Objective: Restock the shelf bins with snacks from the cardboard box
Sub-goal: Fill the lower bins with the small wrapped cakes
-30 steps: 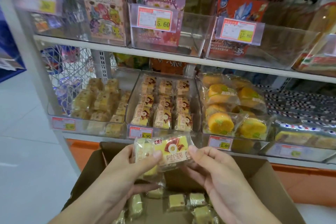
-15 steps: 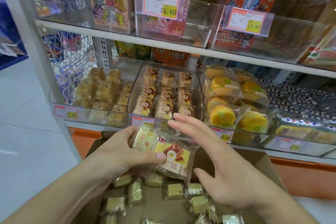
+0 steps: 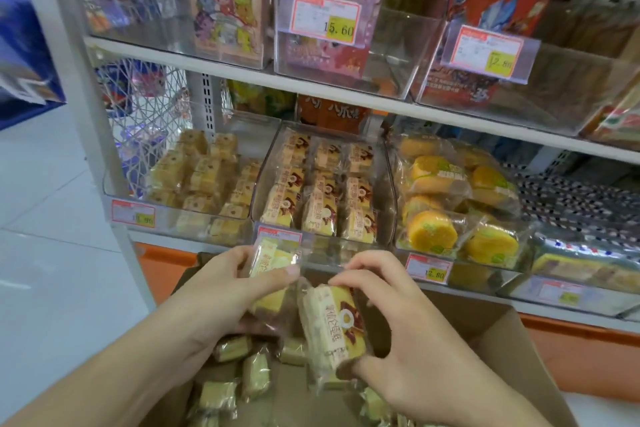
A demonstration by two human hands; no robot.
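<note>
My left hand [image 3: 225,291] grips one wrapped cake snack [image 3: 268,265] upright, just below the front of the middle clear bin [image 3: 323,246]. My right hand [image 3: 398,329] pinches a second wrapped cake [image 3: 330,329] by its top and bottom, tilted, beside the first. Both hands hover over the open cardboard box [image 3: 498,333], where several small wrapped yellow cakes [image 3: 254,374] lie loose on the bottom. The middle bin holds rows of the same red-and-yellow packets [image 3: 320,191].
A left bin [image 3: 138,215] holds small yellow cakes and a right bin [image 3: 429,260] holds round orange cakes. The upper shelf [image 3: 242,74] carries clear bins with boxed snacks and price tags. White floor tiles [image 3: 52,253] lie to the left.
My right hand has taken one packet from the left hand's pair, so each hand now holds its own packet. The view has moved closer to the shelf.
</note>
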